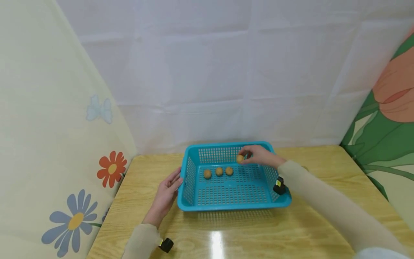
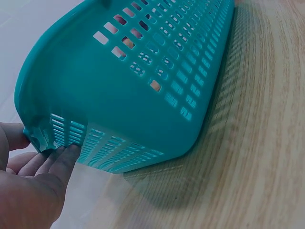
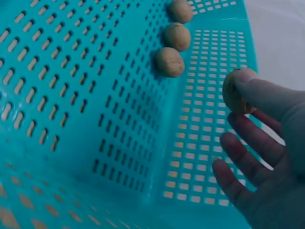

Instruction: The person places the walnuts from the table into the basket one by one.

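Observation:
A blue plastic basket point(image 1: 233, 207) with perforated walls sits on the wooden table. Inside it, three walnuts lie in a row: one at the left point(image 1: 207, 174), a middle one point(image 1: 219, 171) and one at the right point(image 1: 229, 171). My right hand point(image 1: 258, 155) pinches another walnut point(image 3: 238, 91) between thumb and index finger, above the basket's floor near its back wall. The other right fingers are spread apart. At the basket's left end, my left hand point(image 1: 166, 194) grips the rim, thumb on one side and fingers point(image 2: 59, 164) beneath the edge.
The wooden table point(image 1: 245, 233) extends around the basket. A white cloth point(image 1: 200, 72) hangs behind it, with flower-printed panels left point(image 1: 38, 136) and right point(image 1: 388, 144). Partly hidden behind the right sleeve is a small brownish thing point(image 1: 305, 168) on the table.

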Available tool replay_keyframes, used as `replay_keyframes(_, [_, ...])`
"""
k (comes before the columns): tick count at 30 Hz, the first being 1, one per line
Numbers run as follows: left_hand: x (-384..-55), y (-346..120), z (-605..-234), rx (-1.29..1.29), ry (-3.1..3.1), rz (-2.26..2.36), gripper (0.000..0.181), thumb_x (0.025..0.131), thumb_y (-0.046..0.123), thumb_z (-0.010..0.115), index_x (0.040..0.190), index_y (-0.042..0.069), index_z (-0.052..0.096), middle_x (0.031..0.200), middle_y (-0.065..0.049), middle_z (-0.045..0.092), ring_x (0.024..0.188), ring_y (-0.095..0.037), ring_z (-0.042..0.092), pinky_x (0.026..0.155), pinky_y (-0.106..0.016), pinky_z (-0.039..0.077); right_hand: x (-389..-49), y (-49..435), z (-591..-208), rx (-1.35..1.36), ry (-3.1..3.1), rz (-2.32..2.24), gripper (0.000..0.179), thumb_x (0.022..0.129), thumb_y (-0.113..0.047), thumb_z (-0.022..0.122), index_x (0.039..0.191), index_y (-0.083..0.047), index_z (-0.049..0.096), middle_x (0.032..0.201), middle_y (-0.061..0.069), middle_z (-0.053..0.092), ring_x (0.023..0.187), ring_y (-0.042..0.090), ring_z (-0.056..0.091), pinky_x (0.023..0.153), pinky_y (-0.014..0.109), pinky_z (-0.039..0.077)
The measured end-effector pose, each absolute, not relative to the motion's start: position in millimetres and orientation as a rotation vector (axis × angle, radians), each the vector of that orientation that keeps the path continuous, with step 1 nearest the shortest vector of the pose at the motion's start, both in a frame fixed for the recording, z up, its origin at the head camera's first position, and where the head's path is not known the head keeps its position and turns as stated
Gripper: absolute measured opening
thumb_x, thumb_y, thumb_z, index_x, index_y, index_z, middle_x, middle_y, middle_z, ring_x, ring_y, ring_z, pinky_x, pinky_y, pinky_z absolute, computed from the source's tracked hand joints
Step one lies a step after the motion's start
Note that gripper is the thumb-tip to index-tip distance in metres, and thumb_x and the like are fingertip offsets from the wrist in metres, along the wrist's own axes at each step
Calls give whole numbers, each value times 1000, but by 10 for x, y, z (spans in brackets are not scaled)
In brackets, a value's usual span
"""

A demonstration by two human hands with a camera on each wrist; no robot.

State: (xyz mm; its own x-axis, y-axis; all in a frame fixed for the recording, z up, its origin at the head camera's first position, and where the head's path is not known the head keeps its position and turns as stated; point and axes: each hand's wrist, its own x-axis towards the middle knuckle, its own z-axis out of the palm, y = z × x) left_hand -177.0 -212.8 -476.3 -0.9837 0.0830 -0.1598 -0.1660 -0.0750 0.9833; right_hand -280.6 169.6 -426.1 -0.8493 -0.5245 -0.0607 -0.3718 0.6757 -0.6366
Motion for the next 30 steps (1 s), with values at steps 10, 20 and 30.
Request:
replay_keyframes(10, [-1744,-2131,-4774,-111,2022,2186,55,109,19,58,160,12,41,161,-11,45,123,-3,62,96,-22,54,-2909,1451,-4549,-568,2619,-775,35,91,-15,82,122,-4,72,114,7,73,112,27,66,99,46,54])
replay_keyframes(20, [-1753,-2127,-4772,-81,2025,2174,55,109,19,57,161,12,40,162,-12,45,125,-4,60,97,-23,53,-2881,1368,-4643,-561,2633,-694,36,90,-9,81,124,-3,69,118,10,71,114,29,65,98,45,55])
replay_keyframes(30, [-1770,-2130,-4756,-89,2024,2168,54,110,18,56,161,12,40,162,-10,44,132,-9,57,100,-23,53,-2817,1423,-4458,-588,2623,-667,46,95,-17,78,136,-2,64,129,14,69,122,32,63,102,47,53])
